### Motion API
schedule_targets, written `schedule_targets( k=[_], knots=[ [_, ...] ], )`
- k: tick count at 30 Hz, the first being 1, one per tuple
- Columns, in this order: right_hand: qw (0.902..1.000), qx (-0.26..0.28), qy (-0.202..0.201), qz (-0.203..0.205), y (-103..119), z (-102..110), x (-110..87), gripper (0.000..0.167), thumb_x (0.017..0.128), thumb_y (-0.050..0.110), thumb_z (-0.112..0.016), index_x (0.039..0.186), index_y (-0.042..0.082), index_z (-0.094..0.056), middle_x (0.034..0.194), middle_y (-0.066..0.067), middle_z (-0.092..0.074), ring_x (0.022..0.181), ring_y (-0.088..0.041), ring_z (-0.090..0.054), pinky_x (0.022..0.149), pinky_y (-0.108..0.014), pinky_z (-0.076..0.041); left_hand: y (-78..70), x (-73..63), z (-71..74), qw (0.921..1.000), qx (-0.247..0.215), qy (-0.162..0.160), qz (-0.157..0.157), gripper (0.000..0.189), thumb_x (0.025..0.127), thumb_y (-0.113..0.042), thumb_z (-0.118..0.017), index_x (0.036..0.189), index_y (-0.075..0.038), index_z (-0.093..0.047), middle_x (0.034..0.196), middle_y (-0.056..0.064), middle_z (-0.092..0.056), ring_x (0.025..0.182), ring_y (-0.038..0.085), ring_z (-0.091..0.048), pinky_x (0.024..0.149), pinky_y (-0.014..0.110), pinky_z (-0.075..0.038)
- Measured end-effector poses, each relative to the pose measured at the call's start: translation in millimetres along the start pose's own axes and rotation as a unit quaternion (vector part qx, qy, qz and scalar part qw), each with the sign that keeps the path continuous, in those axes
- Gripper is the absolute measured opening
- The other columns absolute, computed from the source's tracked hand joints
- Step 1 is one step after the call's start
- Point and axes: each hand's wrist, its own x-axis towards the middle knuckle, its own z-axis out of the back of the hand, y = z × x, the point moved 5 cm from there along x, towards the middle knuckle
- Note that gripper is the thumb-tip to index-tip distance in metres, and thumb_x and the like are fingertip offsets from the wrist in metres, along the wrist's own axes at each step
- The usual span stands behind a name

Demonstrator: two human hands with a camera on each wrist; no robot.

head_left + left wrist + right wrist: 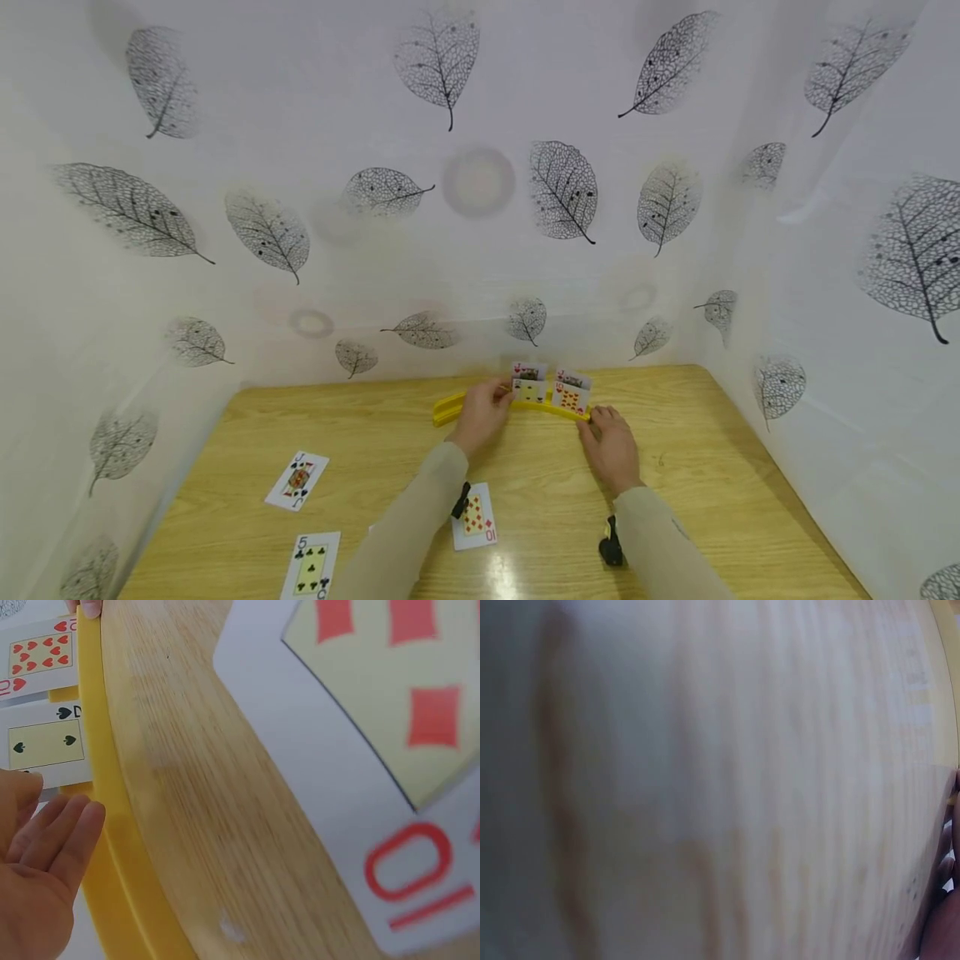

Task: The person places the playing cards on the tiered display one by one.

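My left hand (482, 414) pinches the left edge of a spade card (45, 754) that stands in a curved yellow card holder (448, 408). Its thumb overlaps the card's corner in the left wrist view, and the other visible fingers reach along the holder. A jack (529, 370) sticks up behind that card. Right of it stand a ten of hearts (572, 398) and, behind it, another jack (573, 377). My right hand (617, 450) holds the holder's right end, thumb at the front. Only part of the right hand shows at the edge of the right wrist view.
On the wooden table (697, 467) lie a jack of spades (297, 481), a five of clubs (311, 567) and a ten of diamonds (477, 521), partly behind the left wrist. A white curtain with leaf prints (562, 192) hangs behind and beside the table.
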Motion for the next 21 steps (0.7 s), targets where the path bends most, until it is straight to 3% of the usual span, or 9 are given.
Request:
schedule_targets(
  k=[9, 14, 21],
  knots=[
    [0.9997, 0.009, 0.021, -0.009, 1, 0, 0.3, 0.054, 0.110, 0.027, -0.056, 0.144, -0.014, -0.053, 0.152, -0.033, -0.052, 0.150, -0.052, -0.039, 0.125, -0.065, -0.031, -1.0, -24.4, 32.2, 0.9992, -0.001, 0.005, -0.039, 0.022, 0.101, -0.006, -0.067, 0.122, 0.002, -0.071, 0.114, 0.017, -0.077, 0.102, 0.027, -0.074, 0.091, 0.040, -0.064],
    [0.9991, 0.008, 0.037, -0.019, 0, 0, 0.1, 0.056, 0.111, 0.029, -0.054, 0.147, -0.014, -0.050, 0.155, -0.032, -0.049, 0.152, -0.051, -0.036, 0.126, -0.064, -0.030, 8.8, -37.5, 56.7, 0.9976, 0.029, 0.004, -0.063, 0.023, 0.101, -0.009, -0.069, 0.122, 0.001, -0.072, 0.121, 0.018, -0.076, 0.105, 0.029, -0.075, 0.091, 0.042, -0.064],
    [0.9994, 0.010, 0.032, -0.013, -3, -2, -0.6, 0.056, 0.111, 0.030, -0.054, 0.147, -0.013, -0.050, 0.155, -0.032, -0.050, 0.151, -0.052, -0.036, 0.125, -0.064, -0.030, 25.1, -60.3, 99.9, 0.9968, 0.063, -0.009, -0.049, 0.028, 0.099, -0.013, -0.073, 0.125, -0.001, -0.072, 0.125, 0.015, -0.076, 0.111, 0.033, -0.074, 0.094, 0.048, -0.063]
  ],
)
